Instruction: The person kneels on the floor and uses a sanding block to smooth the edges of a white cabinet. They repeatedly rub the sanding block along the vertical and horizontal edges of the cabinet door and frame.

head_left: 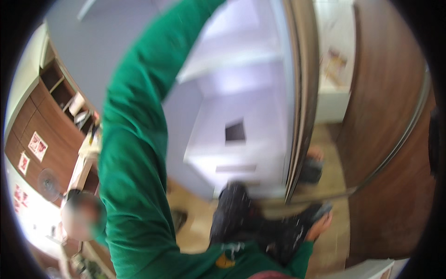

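My left arm, in a green sleeve (132, 139), stretches up past the top edge, so the left hand is out of sight. Beside that arm is an open white cabinet (195, 158) with shelves. A small dark square (235, 132) shows on its lower shelf. Low on the right, next to my dark trousers (232, 218), my right hand (319, 227) is closed around a grey cloth-like thing (321, 212), blurred by motion. A mirrored door panel (332, 144) shows a reflection of a hand and a grey thing.
The brown door edge (301, 93) stands upright between cabinet and mirror. A dark wood panel (390, 93) curves along the right. At the left are another person in green (100, 232), a fan (49, 183) and wooden cupboards (28, 116). Light flooring (197, 228) lies below.
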